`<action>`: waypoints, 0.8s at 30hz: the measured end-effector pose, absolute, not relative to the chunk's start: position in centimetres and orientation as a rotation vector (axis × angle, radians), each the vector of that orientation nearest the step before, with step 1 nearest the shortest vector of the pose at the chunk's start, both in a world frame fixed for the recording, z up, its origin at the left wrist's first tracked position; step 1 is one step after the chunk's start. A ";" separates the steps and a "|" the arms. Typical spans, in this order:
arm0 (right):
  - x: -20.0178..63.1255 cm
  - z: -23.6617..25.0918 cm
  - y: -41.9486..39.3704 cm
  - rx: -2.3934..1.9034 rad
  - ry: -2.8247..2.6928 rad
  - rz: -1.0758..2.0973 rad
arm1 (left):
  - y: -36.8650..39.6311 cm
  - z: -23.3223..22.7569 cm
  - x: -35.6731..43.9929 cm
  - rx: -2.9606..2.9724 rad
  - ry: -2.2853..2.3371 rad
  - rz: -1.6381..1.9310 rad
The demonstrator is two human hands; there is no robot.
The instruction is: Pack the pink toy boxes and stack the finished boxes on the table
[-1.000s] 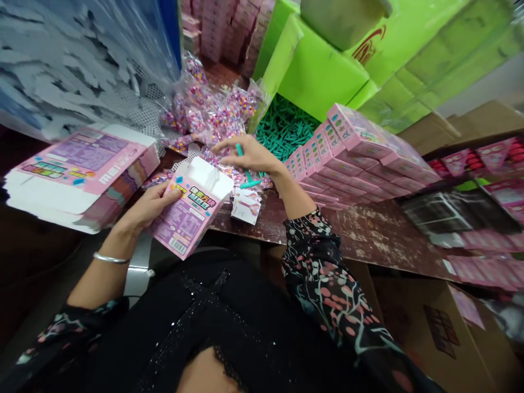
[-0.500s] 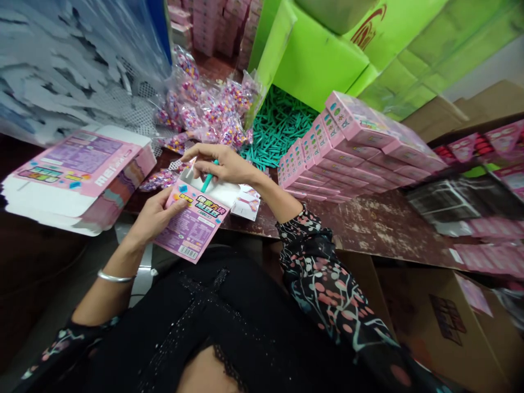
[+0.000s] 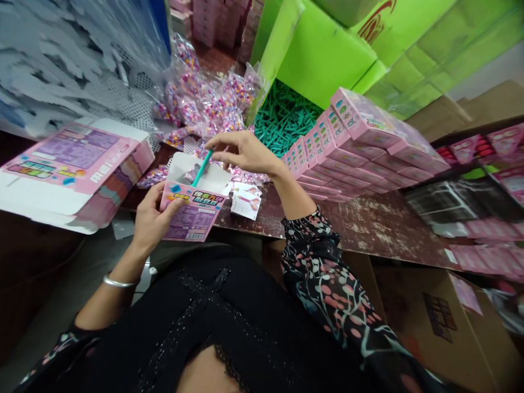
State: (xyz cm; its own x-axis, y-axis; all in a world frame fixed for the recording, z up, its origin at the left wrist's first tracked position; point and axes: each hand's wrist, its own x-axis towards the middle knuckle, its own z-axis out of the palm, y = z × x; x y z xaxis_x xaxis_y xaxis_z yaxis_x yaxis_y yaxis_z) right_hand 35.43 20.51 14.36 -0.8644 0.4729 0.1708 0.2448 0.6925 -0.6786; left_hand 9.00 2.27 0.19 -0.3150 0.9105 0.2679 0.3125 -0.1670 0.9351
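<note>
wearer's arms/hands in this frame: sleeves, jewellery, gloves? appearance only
Both hands bare, no gloves. Left hand has a thin silver bangle at the wrist, forearm bare, with a dark patterned sleeve further up. Right hand has a bare forearm; its sleeve is black with pink dots and pale teal branch shapes.

Bare desk (image 3: 368, 229) lies open to my right, in front of the stacked pink boxes (image 3: 347, 147). The bead bags (image 3: 208, 103) and the green sticks (image 3: 286, 117) crowd the far side. To my left the pile of flat cartons (image 3: 69, 169) blocks the way.
</note>
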 end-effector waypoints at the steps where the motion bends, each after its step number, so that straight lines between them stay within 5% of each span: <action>1: 35.2 14.3 20.5 -0.583 -2.594 0.942 | 2.0 0.0 9.0 1.431 1.598 1.504; 9: 33.6 13.1 17.9 -0.829 -2.931 0.404 | 0.0 -1.3 8.5 1.292 1.649 1.516; 16: 31.2 12.0 18.7 -0.495 -2.888 0.958 | -2.4 -0.3 4.6 1.515 1.749 1.056; 19: 27.4 10.3 21.6 -0.761 -2.684 0.694 | -3.0 0.2 1.7 1.584 1.734 0.988; 24: 17.4 5.1 21.8 -0.648 -3.160 0.369 | -3.7 0.7 0.8 1.708 1.466 0.834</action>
State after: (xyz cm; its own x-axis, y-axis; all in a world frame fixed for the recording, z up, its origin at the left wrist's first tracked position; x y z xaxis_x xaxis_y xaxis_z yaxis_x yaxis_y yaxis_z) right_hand 17.45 21.78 5.08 -0.9150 0.3756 -0.1475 0.3995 0.8948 -0.1994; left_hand 0.77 -3.74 0.66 0.1423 0.9897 0.0168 0.5202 -0.0893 0.8493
